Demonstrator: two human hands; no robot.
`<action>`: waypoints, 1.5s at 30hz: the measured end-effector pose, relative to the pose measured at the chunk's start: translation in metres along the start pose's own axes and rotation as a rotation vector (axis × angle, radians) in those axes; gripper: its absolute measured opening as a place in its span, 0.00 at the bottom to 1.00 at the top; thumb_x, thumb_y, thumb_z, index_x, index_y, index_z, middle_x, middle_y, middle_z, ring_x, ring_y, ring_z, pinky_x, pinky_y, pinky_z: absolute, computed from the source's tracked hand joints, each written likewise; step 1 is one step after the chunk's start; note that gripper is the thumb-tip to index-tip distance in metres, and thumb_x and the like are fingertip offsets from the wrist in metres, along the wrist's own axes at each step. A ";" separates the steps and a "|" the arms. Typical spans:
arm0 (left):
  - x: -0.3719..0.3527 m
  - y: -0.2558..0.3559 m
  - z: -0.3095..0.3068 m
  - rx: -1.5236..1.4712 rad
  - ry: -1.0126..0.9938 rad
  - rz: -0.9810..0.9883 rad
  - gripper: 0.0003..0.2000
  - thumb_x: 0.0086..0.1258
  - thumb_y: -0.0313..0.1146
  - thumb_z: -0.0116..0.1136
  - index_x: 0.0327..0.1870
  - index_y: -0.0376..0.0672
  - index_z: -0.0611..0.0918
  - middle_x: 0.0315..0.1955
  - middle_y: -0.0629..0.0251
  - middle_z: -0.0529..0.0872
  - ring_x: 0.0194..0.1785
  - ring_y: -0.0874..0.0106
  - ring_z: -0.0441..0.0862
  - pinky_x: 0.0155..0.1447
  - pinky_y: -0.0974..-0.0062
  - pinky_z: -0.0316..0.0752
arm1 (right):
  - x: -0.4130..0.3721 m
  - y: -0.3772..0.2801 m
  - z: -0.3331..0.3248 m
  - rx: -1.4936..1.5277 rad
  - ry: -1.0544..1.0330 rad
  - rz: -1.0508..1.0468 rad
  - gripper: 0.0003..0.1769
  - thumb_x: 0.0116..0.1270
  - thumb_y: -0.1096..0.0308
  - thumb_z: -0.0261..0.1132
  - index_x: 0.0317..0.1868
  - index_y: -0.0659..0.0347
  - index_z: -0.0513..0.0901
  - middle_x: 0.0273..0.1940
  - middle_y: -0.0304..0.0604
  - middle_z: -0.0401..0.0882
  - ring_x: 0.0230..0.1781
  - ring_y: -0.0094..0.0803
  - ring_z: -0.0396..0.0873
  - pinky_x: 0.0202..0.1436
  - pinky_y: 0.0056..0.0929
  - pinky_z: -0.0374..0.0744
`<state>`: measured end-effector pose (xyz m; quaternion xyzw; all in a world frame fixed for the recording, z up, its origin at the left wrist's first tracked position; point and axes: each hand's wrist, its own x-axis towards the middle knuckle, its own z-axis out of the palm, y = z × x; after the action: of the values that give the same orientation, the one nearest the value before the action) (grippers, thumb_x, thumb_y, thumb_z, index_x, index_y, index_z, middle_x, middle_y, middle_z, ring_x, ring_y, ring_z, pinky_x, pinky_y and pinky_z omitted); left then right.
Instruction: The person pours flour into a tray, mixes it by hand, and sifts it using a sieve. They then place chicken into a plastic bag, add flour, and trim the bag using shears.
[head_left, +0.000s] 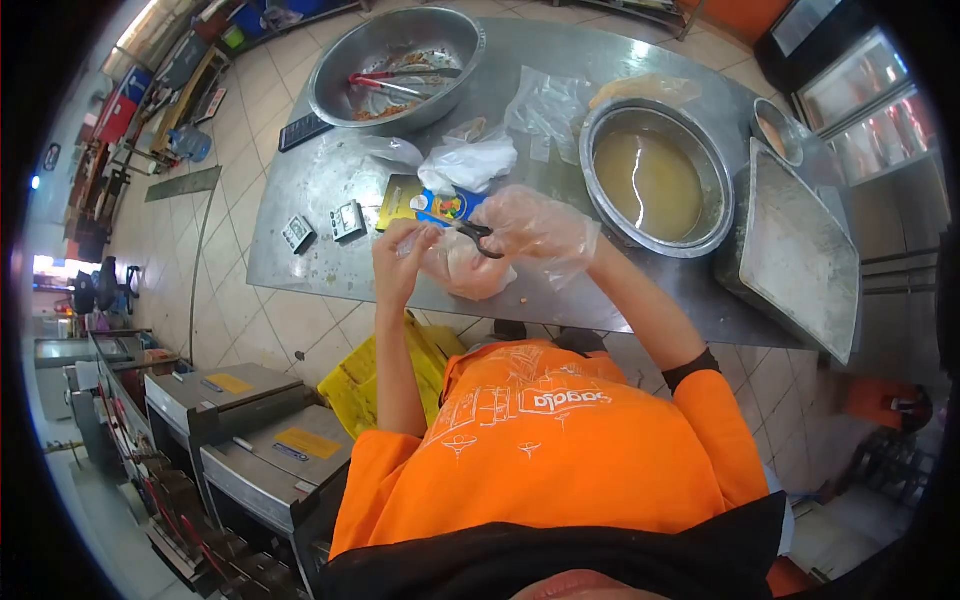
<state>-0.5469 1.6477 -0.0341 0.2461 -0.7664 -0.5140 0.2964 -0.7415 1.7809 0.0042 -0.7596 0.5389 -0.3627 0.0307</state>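
My left hand (400,262) is bare and pinches a small clear plastic bag (468,272) with something pale pink inside, held just above the near edge of the steel table (300,190). My right hand (535,230) wears a loose clear plastic glove and grips black-handled scissors (478,238), whose blades meet the top of the bag. A blue and yellow packet (440,207) lies on the table right behind both hands.
A steel bowl of brownish liquid (655,180) stands to the right, with a rectangular metal tray (800,250) beyond it. A large steel bowl holding red-handled tongs (395,65) sits at the back. Crumpled plastic bags (465,160) lie mid-table. A yellow crate (385,375) is under the table.
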 end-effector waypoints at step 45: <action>0.079 0.302 0.545 0.393 -1.498 -0.350 0.34 0.52 0.41 0.71 0.61 0.42 0.72 0.53 0.56 0.77 0.48 0.70 0.80 0.49 0.74 0.79 | -0.360 -0.082 -0.244 1.936 1.363 0.703 0.35 0.62 0.51 0.64 0.63 0.62 0.63 0.51 0.52 0.73 0.46 0.41 0.78 0.37 0.30 0.82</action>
<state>-1.0099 2.0491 0.1031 -0.0004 -0.7889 -0.4372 -0.4319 -0.8755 2.2020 0.0329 0.1061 0.1293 -0.9059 0.3891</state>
